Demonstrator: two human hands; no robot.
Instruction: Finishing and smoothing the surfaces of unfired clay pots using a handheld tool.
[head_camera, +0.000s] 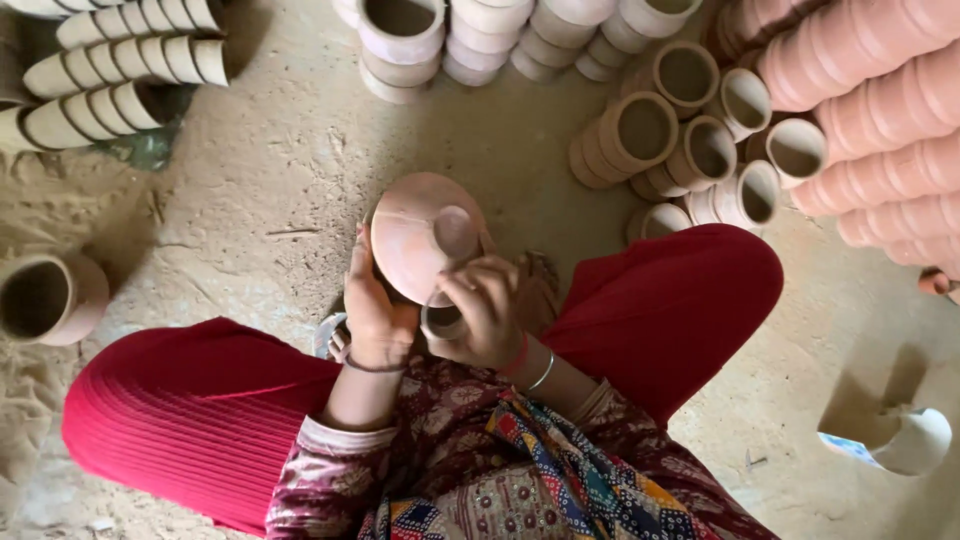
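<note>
I sit cross-legged on a dusty floor in red trousers. My left hand (372, 305) cups the side of a round clay pot (415, 232) turned bottom-up, its flat base facing the camera. My right hand (485, 305) grips the pot from the right, fingers curled over its lower edge. A small clay cup (443, 322) shows just below the pot, between my two hands; which hand bears it I cannot tell.
Rows of stacked clay cups lie at the top left (120, 70), top centre (480, 35) and right (690, 140). Pink-orange stacks (880, 120) fill the far right. A lone pot (45, 298) stands at left. A white curved container (905, 438) lies at lower right.
</note>
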